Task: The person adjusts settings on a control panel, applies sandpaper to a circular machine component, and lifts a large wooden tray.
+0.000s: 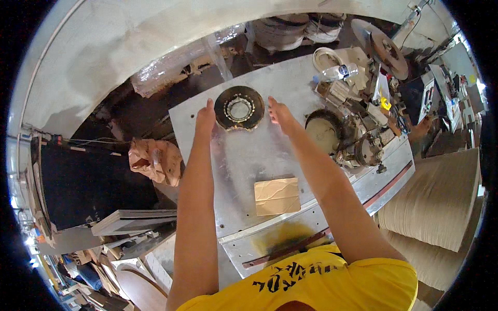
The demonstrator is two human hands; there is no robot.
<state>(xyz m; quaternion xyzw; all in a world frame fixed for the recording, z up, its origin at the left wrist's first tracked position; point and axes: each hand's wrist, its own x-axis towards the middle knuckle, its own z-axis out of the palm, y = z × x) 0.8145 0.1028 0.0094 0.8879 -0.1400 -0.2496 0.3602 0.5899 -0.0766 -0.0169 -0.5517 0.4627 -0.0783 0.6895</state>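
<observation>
On the grey metal tabletop (244,155) lies a dark round disc (224,114). A ring of bright, bead-like bits circles its pale centre, and its near edge looks uneven. Just left of the disc is my left hand (206,118), seen edge-on with its fingers stretched forward. My right hand (280,115) is on the other side, fingers partly bent, a small gap between it and the disc. Neither hand appears to hold anything. A folded piece of brown cardboard (277,197) rests on the table between my forearms.
Right of my right arm is a round opening or dish with a dark rim (322,133), beside a metal machine part (360,150). Wood scraps, a clear plastic bottle (340,72) and a tape roll (327,59) crowd the far right corner. A crumpled brown paper bag (154,161) stands off the left edge.
</observation>
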